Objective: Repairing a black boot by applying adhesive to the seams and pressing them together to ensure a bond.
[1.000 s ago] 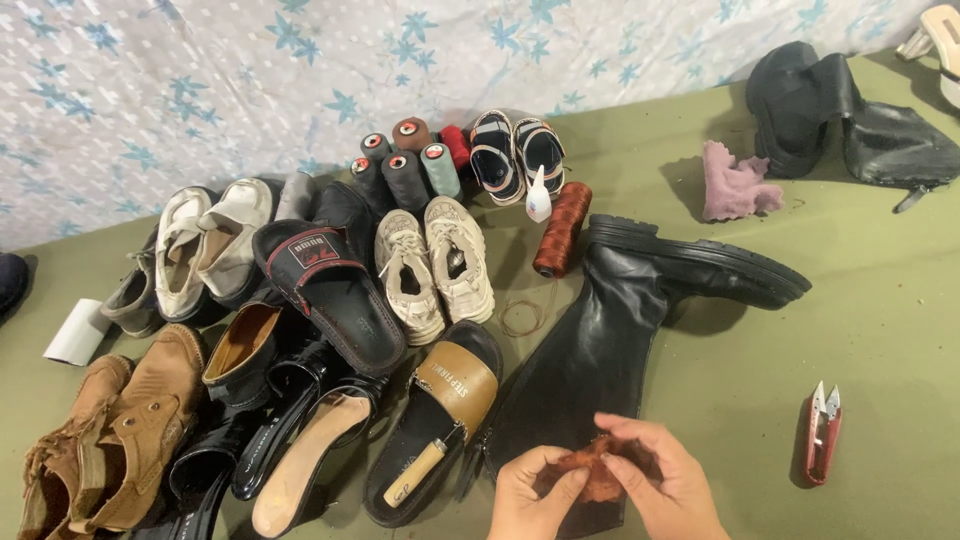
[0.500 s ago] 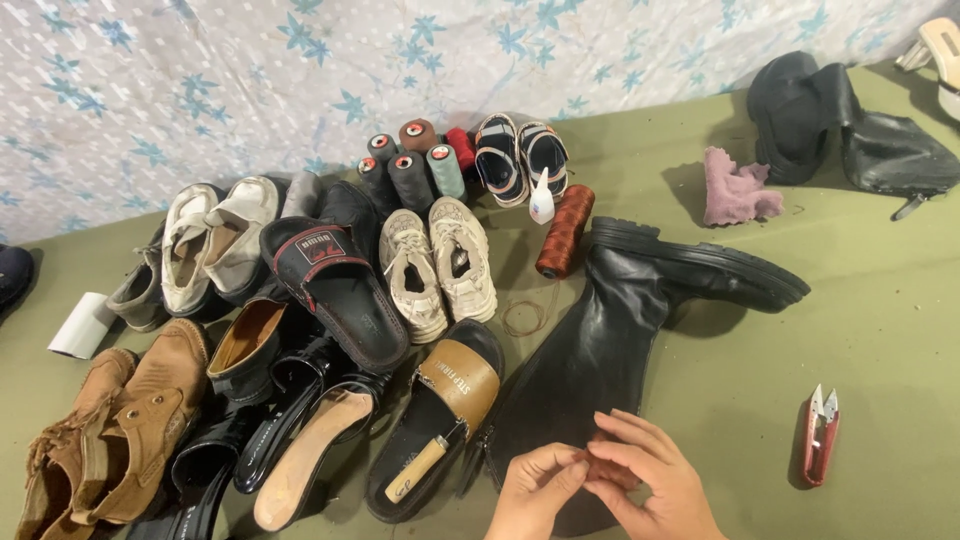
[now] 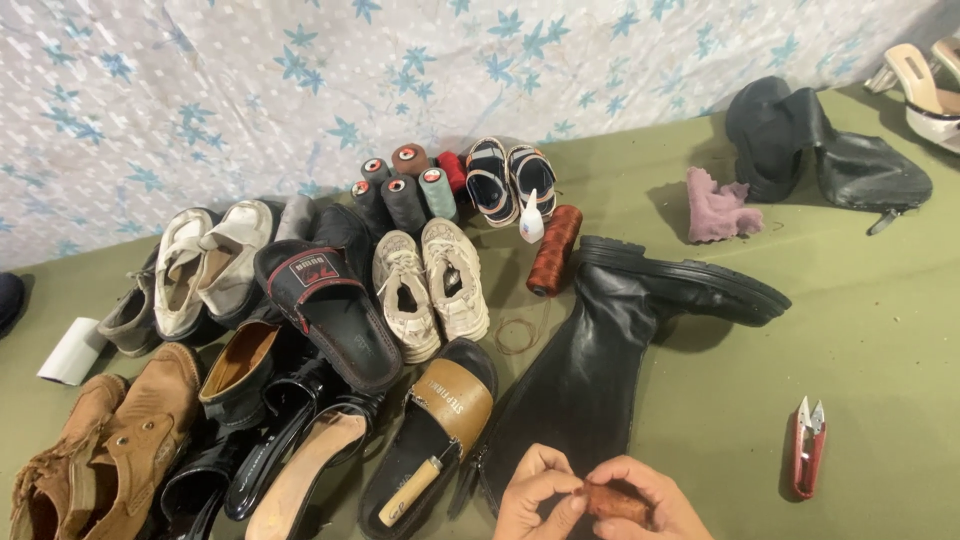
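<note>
While hands (image 3: 590, 498) pinch brown spool (image 3: 615, 500), shoes crowd olive mat (image 3: 880, 330), floral backdrop (image 3: 200, 100)

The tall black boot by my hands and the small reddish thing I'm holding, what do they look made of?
Tall black boot: looks like smooth leather or imitation, with a soft sheen and creases, on a lugged rubbery sole. Reddish thing, between left hand and right hand: possibly wound thread; too covered to tell.

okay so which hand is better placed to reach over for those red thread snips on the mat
Right. The right hand sits on the side of the red thread snips, with only bare green mat between them. The left hand is farther off, over the tall black boot.
</note>
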